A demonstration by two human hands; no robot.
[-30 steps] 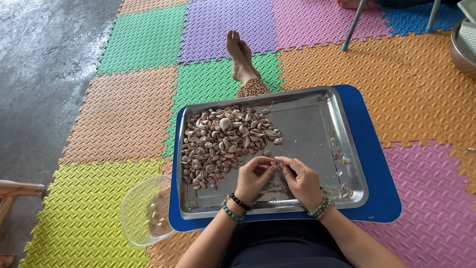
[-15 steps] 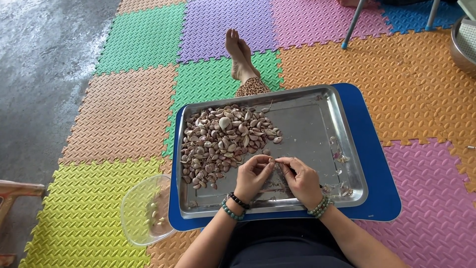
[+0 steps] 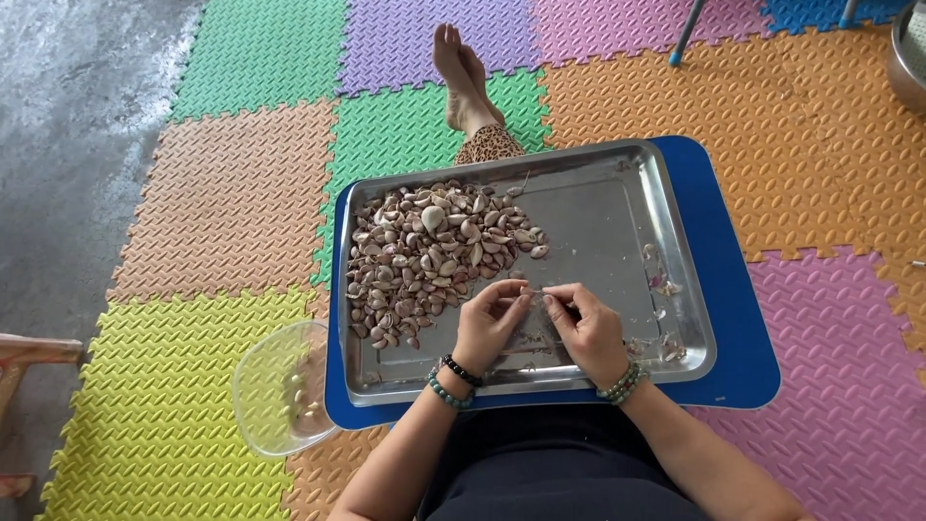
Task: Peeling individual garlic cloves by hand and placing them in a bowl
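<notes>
Both hands — left (image 3: 490, 326), right (image 3: 585, 328) — pinch a garlic clove (image 3: 536, 290), long axis left-right.

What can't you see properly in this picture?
Head view:
- What the left hand and right hand pinch: too small, covered by fingertips.
- Contents of the clear bowl: tiny, blurred.
- Metal pot: cut off by the right edge.
- Scraps on the tray: too small.

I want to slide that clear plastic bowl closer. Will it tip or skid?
The clear plastic bowl looks thin and nearly empty, so probably light and quick to skid. It sits tilted against the blue board, so a push may rock it.
</notes>
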